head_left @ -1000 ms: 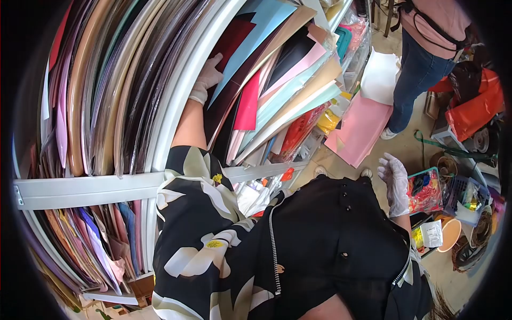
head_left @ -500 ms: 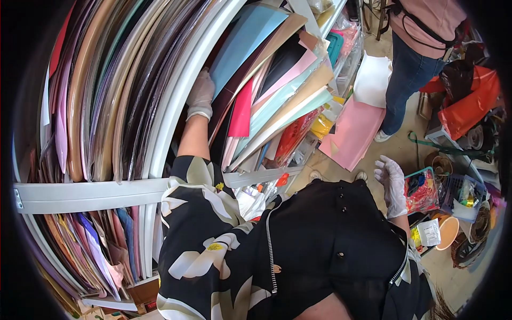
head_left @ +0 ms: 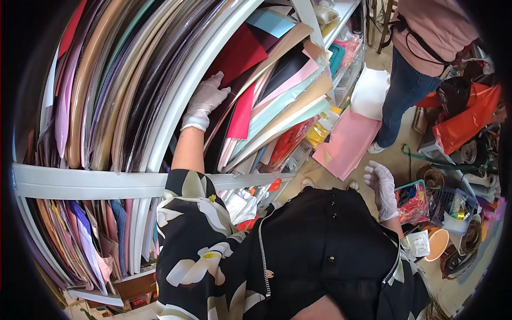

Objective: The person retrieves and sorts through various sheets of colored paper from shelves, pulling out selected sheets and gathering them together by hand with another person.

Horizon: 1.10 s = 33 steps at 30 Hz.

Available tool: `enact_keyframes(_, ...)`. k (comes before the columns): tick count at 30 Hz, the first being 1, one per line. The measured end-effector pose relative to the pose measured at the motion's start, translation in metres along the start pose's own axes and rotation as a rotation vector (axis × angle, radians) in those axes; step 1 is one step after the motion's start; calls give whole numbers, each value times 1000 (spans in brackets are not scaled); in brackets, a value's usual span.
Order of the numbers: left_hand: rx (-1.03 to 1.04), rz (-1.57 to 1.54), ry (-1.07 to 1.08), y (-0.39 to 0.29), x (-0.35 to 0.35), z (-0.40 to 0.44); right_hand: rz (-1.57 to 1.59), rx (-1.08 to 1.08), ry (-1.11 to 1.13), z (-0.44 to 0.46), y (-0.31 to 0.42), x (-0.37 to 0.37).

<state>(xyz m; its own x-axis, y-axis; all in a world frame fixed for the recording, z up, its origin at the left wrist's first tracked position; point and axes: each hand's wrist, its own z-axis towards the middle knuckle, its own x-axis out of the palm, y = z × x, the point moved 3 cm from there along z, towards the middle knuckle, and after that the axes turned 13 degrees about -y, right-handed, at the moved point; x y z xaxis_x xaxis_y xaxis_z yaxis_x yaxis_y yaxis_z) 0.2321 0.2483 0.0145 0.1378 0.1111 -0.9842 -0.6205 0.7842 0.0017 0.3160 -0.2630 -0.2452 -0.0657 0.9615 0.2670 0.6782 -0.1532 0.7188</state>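
My left hand [head_left: 207, 102], in a thin white glove, reaches into the shelf compartment of paper sheets. Its fingers are slightly spread against the lower end of a dark red sheet [head_left: 238, 53], and I see no firm grip. Close to its right stand a bright pink-red sheet [head_left: 241, 113] and a tan sheet [head_left: 285, 47]. Part of a light blue sheet [head_left: 271, 23] shows above the dark red one. My right hand [head_left: 381, 186], also gloved, hangs over the floor at my other side. Its fingers are apart, with nothing in them.
Another person [head_left: 421, 64] stands at the upper right. Pink sheets [head_left: 349, 141] and a white sheet [head_left: 369, 90] lie beside that person's legs. A white shelf bar [head_left: 90, 182] crosses at left, below packed sheets. Baskets [head_left: 413, 200] and an orange bucket [head_left: 437, 244] stand at right.
My left hand has come forward out of the gap, its fingers more visible now. The dark red sheet shows where the light blue sheet was. My right hand stays empty.
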Motion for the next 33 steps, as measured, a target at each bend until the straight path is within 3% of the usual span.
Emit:
enact_keyframes(2, 75, 157, 62, -4, 3, 12, 6, -17, 27, 0, -1, 1)
enact_keyframes(5, -98, 302, 71, -16, 7, 19, 9, -34, 27, -4, 3, 3)
enact_keyframes(10, 55, 311, 16, -3, 11, 26, 30, -34, -10, -7, 1, -12)
enact_keyframes(14, 178, 129, 3, 15, 7, 29, 37, -15, -37, -5, -3, -19)
enact_keyframes(17, 141, 260, 38, 2, 2, 34, 27, -15, -29, -2, -5, -17)
enact_keyframes(20, 106, 401, -88, 1, 14, 43, 30, -26, 5, 0, 0, -10)
enact_keyframes(26, 70, 494, 166, -32, -12, 15, 53, -35, -21, -2, 7, -7)
enact_keyframes(30, 109, 383, -30, -38, -16, -14, 43, -22, -71, -2, 1, -14)
enact_keyframes(33, 140, 358, -54, -36, -16, -29, 17, -9, -69, -3, -3, -15)
